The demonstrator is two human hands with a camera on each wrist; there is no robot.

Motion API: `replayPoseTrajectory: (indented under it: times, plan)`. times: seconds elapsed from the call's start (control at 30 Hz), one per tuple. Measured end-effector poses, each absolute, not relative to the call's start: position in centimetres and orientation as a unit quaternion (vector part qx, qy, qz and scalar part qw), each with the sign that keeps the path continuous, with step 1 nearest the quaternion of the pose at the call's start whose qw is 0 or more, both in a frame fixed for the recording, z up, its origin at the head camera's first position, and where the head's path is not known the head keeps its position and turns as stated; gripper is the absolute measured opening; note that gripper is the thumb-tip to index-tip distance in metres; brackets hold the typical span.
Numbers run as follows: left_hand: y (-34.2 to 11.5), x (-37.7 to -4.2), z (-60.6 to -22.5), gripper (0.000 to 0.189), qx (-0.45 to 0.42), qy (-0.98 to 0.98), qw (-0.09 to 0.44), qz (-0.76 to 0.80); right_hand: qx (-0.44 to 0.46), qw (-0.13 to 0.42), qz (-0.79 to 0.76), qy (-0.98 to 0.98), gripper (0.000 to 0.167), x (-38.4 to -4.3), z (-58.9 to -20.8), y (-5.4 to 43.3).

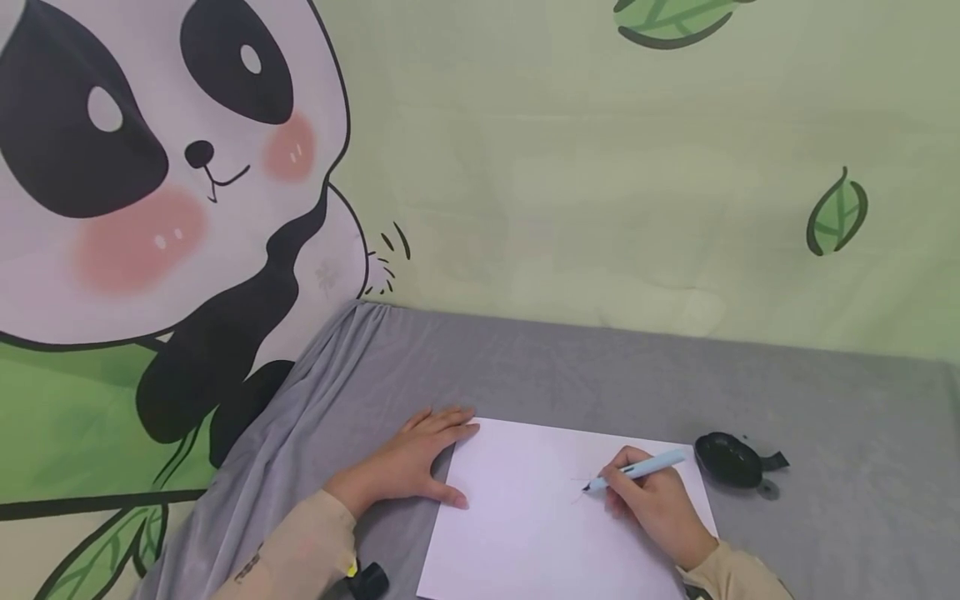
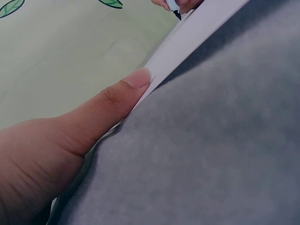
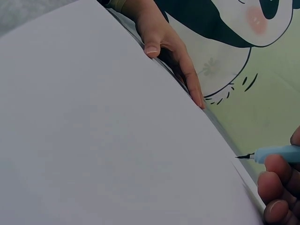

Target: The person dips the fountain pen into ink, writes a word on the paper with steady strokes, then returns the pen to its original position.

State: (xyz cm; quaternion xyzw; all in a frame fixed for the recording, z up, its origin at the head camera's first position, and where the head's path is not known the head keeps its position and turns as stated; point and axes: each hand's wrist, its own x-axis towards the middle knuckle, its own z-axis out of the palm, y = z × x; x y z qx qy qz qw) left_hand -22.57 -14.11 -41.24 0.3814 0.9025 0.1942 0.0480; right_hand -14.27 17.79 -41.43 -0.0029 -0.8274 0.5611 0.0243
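Head view: paper lies beneath the left hand, spread at its left edge, and the right hand, which pinches a light-blue pen over it. Beside its far right corner sits a black dish, which neither wrist view shows.

Pale green wall: panda print at 10 o'clock, leaf print at 1, second leaf between 2 and 3. Grey cloth-covered surface below, folds at 8.
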Motion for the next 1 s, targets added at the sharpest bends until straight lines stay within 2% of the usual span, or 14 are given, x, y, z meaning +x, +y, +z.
replayPoseTrajectory:
  times: [0.27, 1.0]
  plan:
    - [-14.17, -22.55, -41.37, 0.095, 0.376, 0.904, 0.056, 0.195, -0.044, 0.052, 0.562, -0.824, 0.012, -14.44, -41.39, 17.75]
    - [-14.14, -22.73, -41.52, 0.097, 0.376, 0.906, 0.053, 0.188, -0.064, 0.046, 0.569, -0.818, 0.015, -14.72, -41.61, 17.94]
